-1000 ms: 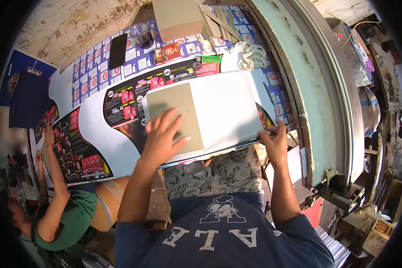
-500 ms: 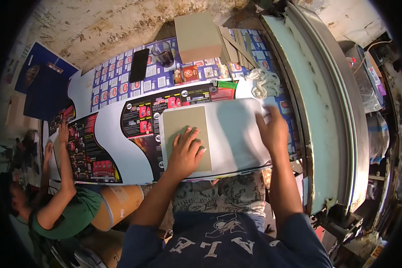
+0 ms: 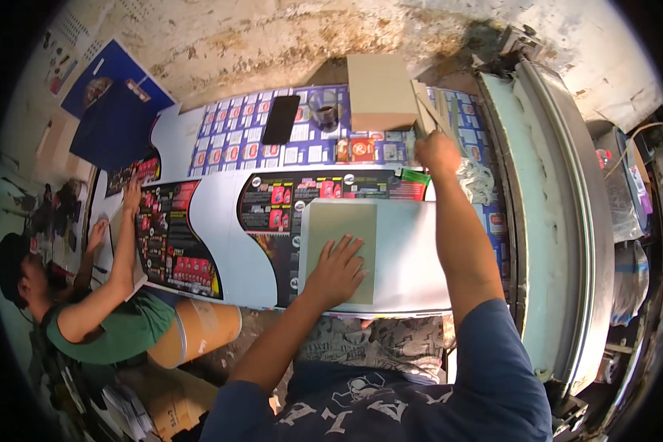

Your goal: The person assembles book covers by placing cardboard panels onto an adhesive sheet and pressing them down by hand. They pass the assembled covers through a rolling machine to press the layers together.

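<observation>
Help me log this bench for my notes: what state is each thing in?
Grey board: flat on the white sheet
Left hand: flat on the board, fingers spread
Right hand: at the board strips, grip unclear
Board strips: loosely piled
Glass: upright, partly filled with dark liquid
Phone: flat, black face up
White cloth: crumpled

Rectangular grey-green board, flat, long sides running front to back, covering the left part of a plain white sheet, sheet likewise flat, narrow tan strips bunched beyond it, one lying aslant.
</observation>
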### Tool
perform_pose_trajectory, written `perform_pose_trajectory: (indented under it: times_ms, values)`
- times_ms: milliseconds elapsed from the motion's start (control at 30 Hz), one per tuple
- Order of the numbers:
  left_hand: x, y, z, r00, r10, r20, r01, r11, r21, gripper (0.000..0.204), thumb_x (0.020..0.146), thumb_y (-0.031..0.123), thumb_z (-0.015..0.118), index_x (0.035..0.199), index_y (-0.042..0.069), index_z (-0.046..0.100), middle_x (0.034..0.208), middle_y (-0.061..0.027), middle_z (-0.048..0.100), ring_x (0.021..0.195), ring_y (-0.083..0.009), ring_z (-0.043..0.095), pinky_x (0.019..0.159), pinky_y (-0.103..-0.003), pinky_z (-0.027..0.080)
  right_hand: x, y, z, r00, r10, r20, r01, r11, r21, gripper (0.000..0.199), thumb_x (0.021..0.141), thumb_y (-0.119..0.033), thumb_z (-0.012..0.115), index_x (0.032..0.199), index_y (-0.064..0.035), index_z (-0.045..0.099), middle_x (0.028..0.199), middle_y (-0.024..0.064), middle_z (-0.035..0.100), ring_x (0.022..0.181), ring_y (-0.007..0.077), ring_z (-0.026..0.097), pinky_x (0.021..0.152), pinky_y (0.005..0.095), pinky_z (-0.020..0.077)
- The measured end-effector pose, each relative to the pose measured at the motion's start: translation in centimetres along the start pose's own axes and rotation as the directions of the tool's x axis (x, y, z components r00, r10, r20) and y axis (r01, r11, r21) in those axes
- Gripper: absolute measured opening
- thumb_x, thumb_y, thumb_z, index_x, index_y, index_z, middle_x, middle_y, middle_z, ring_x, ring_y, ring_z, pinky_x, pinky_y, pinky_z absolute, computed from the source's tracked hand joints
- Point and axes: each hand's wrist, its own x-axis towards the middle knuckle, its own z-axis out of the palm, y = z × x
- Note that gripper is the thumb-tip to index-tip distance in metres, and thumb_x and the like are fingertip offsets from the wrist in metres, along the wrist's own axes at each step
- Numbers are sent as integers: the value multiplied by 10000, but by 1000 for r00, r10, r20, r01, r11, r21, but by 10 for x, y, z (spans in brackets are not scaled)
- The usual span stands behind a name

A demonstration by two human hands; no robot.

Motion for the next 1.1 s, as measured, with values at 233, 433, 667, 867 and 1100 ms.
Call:
perform_pose_trajectory:
  times_ms: [233,433,667,867,1100]
  values:
    - [-1,0,0,998,-26,57,27,999,-29,278,969,287,641,1120,53,630,1517,-159,469,1456,-384,377,1176,-604,258,-12,49,-46,672,-193,-715,465,862,204,227,966,-259,638,1105,-113,743,995,176,736,874,383,719,784,450,564]
    - [19,14,-27,984,-175,22,174,942,-286,413,996,266,622,1335,35,574,1510,-180,485,1457,-366,388,1193,-557,248,-71,30,-142,742,-408,-533,650,633,420,207,993,-123,635,1147,-11,718,957,127,757,823,180,712,770,302,551]
    - [58,51,-56,911,-142,387,394,27,-919,376,1083,187,494,1373,-49,526,1217,-141,693,1082,-188,686,935,-321,537,-133,16,-80,805,-593,23,364,524,770,277,1024,-208,629,1131,35,706,882,78,729,782,118,651,722,280,539]
    - [47,55,-26,805,-441,397,379,-134,-916,322,1063,212,564,1252,-46,593,1115,-136,720,959,-197,716,858,-328,576,-182,26,-32,841,-487,235,18,460,888,440,975,-293,698,1242,52,639,834,115,723,724,121,645,669,284,523]
    - [28,47,-29,716,-556,423,397,-174,-901,468,1100,313,458,1379,-59,512,1247,-192,671,1028,-249,701,874,-366,574,-76,36,-23,977,-212,-17,145,609,780,373,993,-284,645,1155,48,692,860,69,721,677,113,604,620,287,494]
